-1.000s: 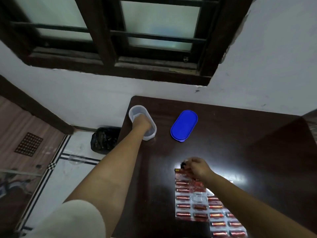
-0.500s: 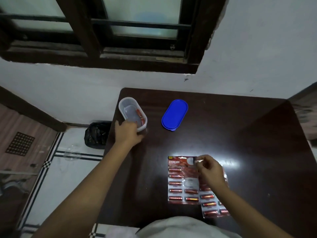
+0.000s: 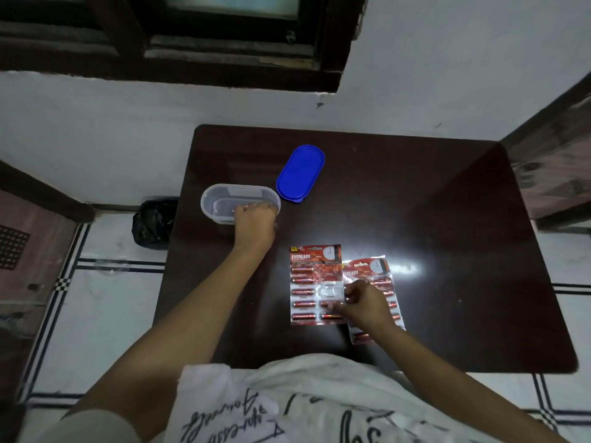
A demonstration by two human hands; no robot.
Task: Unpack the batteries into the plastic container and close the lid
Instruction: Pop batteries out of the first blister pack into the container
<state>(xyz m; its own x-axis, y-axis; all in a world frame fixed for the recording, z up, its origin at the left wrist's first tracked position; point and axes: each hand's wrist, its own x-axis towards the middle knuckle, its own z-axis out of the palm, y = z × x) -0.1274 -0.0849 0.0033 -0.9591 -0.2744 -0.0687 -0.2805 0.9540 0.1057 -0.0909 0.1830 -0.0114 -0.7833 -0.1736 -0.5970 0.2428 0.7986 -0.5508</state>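
Observation:
A clear oval plastic container [image 3: 220, 199] stands open near the table's left edge. My left hand [image 3: 254, 226] grips its near right rim. The blue oval lid [image 3: 300, 172] lies flat just right of it. Two red blister packs of batteries lie side by side at the table's front: the left pack [image 3: 308, 282] shows one empty blister, and the right pack [image 3: 371, 270] is partly under my right hand [image 3: 364, 303]. My right hand pinches at the packs' shared edge, fingers closed on the plastic. The container's contents are hidden by my left hand.
The dark brown table [image 3: 415, 219] stands against a white wall under a dark window frame. A black bag [image 3: 153, 223] sits on the tiled floor left of the table. A wooden piece of furniture [image 3: 556, 167] is at the right.
My left hand has pulled the container nearer and turned it sideways. My right hand has slid from the pack's top edge down to its middle. The camera has tilted further down.

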